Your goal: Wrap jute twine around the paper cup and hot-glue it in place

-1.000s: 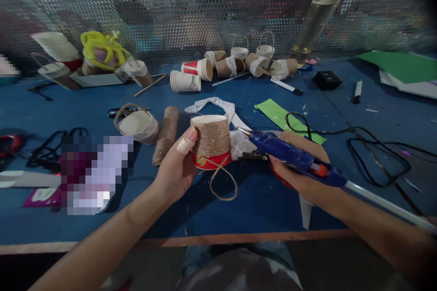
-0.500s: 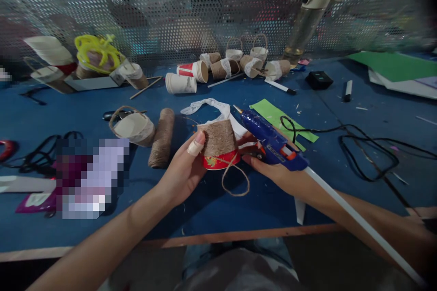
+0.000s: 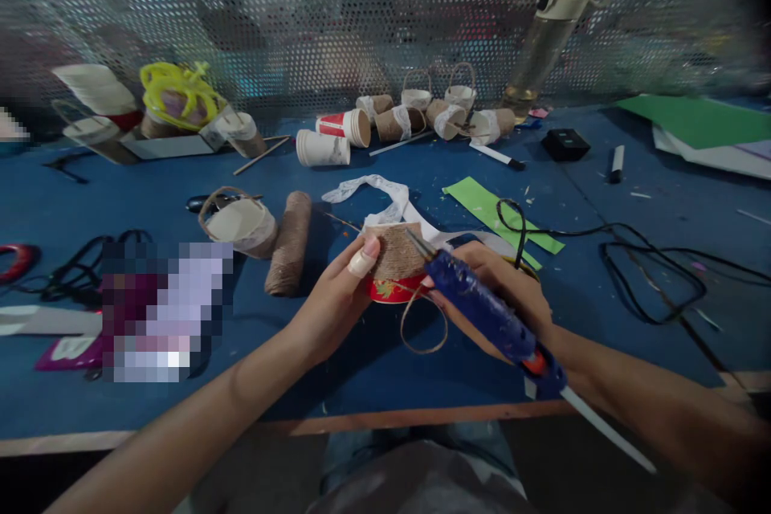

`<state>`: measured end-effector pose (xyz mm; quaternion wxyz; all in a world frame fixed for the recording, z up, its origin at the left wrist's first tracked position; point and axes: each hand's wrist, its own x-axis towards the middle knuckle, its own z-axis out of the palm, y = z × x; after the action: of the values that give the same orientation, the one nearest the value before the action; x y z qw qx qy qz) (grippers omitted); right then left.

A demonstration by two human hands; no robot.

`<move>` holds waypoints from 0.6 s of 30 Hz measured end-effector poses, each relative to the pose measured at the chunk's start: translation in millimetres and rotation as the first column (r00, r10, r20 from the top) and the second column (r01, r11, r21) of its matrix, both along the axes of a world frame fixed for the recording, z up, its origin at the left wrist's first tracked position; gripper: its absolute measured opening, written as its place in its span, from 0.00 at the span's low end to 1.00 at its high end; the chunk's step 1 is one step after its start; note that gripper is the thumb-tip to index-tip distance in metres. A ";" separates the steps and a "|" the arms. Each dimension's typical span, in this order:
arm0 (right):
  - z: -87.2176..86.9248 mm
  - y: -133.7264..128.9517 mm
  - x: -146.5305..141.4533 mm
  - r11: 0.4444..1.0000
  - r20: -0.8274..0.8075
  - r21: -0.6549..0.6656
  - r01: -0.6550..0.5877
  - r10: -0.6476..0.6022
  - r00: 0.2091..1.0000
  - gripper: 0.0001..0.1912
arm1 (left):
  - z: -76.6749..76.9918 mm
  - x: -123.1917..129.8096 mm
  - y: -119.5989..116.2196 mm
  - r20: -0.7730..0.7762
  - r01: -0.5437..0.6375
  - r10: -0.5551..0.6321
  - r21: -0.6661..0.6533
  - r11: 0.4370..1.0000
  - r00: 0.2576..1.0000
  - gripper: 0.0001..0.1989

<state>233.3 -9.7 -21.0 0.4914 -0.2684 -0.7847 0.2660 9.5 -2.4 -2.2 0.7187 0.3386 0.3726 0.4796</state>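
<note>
A paper cup wound with brown twine (image 3: 397, 251), its red printed rim facing down, is between my hands. My left hand (image 3: 340, 289), with a bandage on the thumb, grips its left side. My right hand (image 3: 503, 289) is closed round a blue glue gun (image 3: 475, 301), whose tip lies close to the twine at the cup's upper right. A white glue stick (image 3: 608, 430) sticks out of the gun's rear. From the red rim hangs a loop of twine (image 3: 425, 349). White lace ribbon (image 3: 385, 191) lies just behind the cup.
Left of my hands are a twine roll (image 3: 289, 245) and a lace-trimmed basket cup (image 3: 241, 226). Green paper strips (image 3: 482, 201) and a black cord (image 3: 650, 317) lie right. Small twine-covered cups (image 3: 449, 119), paper cups (image 3: 322, 148) and a bottle (image 3: 545, 40) stand or lie along the mesh.
The glue gun has swung down and tilted more steeply, bringing its tip from behind the cup to its upper right edge. My right hand has turned with it; my left hand still holds the cup.
</note>
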 end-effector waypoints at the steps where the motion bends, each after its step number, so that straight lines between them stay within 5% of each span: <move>1: 1.9 1.0 0.4 0.998 0.002 0.027 -0.054 0.054 0.999 0.07 | -0.1 0.3 -0.4 -0.011 -0.002 0.001 -0.007 1.000 1.000 0.23; 4: 6.9 3.1 -1.1 0.984 0.007 0.112 -0.140 0.140 0.990 0.06 | 0.0 0.7 -1.7 -0.045 -0.005 0.004 -0.017 1.000 0.999 0.22; 12: 9.7 6.4 -4.7 0.971 0.091 0.206 -0.117 0.100 0.991 0.07 | -1.4 0.1 -2.1 -0.112 0.008 -0.007 0.005 1.000 0.994 0.19; 18: 6.6 6.3 -5.2 0.983 0.074 0.152 -0.104 0.093 0.993 0.11 | -0.2 0.7 -2.3 -0.159 -0.011 0.012 0.004 1.000 0.987 0.20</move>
<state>228.1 -3.4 -14.5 0.4707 -0.1987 -0.8313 0.2188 10.1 -4.7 -2.4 0.6835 0.3745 0.4299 0.4558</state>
